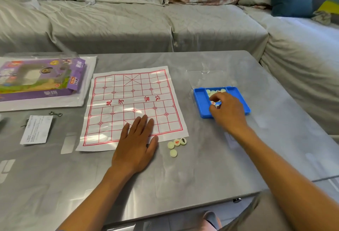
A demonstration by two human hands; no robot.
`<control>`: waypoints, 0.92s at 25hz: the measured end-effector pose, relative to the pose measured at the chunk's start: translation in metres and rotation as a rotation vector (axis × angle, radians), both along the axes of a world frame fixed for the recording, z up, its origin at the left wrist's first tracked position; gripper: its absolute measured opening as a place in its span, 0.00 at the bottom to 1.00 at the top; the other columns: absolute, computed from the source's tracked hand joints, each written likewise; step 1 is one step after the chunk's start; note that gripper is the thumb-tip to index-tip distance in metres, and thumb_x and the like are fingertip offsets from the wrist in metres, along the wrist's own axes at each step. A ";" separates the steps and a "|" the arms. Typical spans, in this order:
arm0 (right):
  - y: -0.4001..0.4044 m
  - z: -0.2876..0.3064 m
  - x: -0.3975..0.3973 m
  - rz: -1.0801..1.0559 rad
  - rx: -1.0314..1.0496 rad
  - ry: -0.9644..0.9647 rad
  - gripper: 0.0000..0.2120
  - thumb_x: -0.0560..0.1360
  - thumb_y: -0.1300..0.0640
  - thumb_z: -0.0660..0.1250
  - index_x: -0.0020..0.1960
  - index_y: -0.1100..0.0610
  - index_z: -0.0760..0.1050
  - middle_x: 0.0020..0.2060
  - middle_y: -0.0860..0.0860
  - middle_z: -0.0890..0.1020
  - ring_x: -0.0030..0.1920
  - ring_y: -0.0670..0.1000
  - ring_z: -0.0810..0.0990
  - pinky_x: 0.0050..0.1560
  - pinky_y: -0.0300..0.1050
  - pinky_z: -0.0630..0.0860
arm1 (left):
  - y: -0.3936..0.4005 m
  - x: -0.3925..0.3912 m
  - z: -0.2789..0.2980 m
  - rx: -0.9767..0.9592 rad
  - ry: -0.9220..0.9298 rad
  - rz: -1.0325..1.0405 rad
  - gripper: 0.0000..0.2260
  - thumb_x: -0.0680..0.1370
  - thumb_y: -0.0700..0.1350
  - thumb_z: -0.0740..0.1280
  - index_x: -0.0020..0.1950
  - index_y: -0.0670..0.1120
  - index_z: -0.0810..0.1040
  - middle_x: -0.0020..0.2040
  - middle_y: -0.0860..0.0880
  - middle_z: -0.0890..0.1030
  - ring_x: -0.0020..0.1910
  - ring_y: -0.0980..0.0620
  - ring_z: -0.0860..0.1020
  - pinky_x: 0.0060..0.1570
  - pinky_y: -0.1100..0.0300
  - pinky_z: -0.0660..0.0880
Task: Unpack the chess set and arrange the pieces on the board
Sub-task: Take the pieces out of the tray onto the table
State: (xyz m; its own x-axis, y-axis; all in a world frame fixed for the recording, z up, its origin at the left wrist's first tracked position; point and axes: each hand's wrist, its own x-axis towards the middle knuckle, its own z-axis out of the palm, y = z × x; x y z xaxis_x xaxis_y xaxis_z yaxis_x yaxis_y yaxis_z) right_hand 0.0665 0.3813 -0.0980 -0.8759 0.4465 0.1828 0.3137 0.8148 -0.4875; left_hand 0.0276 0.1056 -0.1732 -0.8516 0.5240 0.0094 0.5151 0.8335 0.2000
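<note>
We are, by our reading, in the unloading step: our right hand (pixel 227 110) reaches into the blue tray (pixel 200 100) at about three o'clock of the board (pixel 128 102), its fingers curled down among the pale round pieces (pixel 213 92) heaped in the middle compartment; whether a disc is already pinched we cannot tell, since the fingertips hide the contact; our left hand (pixel 134 144) lies flat with fingers spread, pressing the near edge of the board at six o'clock to keep the thin sheet from sliding; four loose pieces (pixel 176 145) sit on the grey table (pixel 275 139) just off the board's near right corner, at about five o'clock, none yet on the grid; the next move, we judge, calls for lifting a disc clear of the tray wall and carrying it toward nine o'clock to the board or the small heap; the board lies nearly square, turned slightly clockwise, its river lettering running from nine to three and reading upside down to us; the tray's long axis runs roughly from twelve to six, tilted a little toward five; a purple box (pixel 40 78) rests at ten o'clock
</note>
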 end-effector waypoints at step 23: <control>0.060 -0.003 -0.057 0.134 0.109 -0.355 0.13 0.73 0.58 0.70 0.57 0.55 0.79 0.50 0.51 0.81 0.43 0.49 0.78 0.45 0.40 0.76 | 0.000 0.000 -0.002 0.070 -0.006 0.015 0.40 0.69 0.71 0.26 0.78 0.58 0.44 0.76 0.57 0.38 0.77 0.54 0.40 0.74 0.52 0.38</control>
